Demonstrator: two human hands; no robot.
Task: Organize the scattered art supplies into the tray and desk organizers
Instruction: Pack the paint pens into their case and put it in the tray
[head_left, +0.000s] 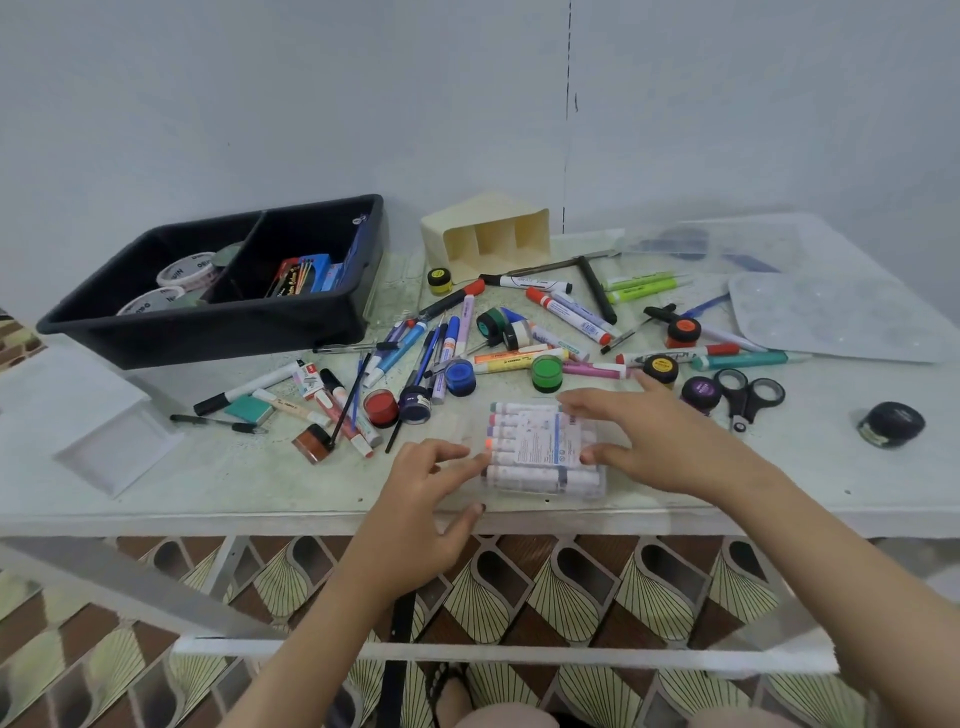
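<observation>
Left hand (431, 499): fingers nearly straight, lightly spread. The tips touch the left end of the clear plastic pack of markers (540, 449); the thumb is stretched toward its near left corner. No grasp.

Right hand (654, 441): spans the pack's right end, forefinger along the far edge and thumb against the near right side, holding it between them. The palm covers that end of the pack.

The pack lies flat at lower centre, near the front edge of the pale speckled tabletop (260, 478). White barrels lie in rows with coloured caps; the label print is too blurred to read.

Just beyond the fingers:
- round green-lidded paint pot (546, 371)
- blue-lidded pot (460, 376)
- red-lidded pot (381, 408)
- purple-lidded pot (701, 393), its lower edge hidden behind the right hand

These sit among loose markers and pens. Black-handled scissors (748, 395) lie right of the hand; a squat black jar (891, 423) sits well apart at the right.

Upper left: black rectangular plastic tray (208, 332) with two compartments. White tape rolls (187, 270) are in the left one; the near wall hides part of the contents. Upper centre: cream plastic organizer (488, 234) on its side, three slots facing the camera. Upper right: a translucent moulded palette (831, 322), its wells faint.
</observation>
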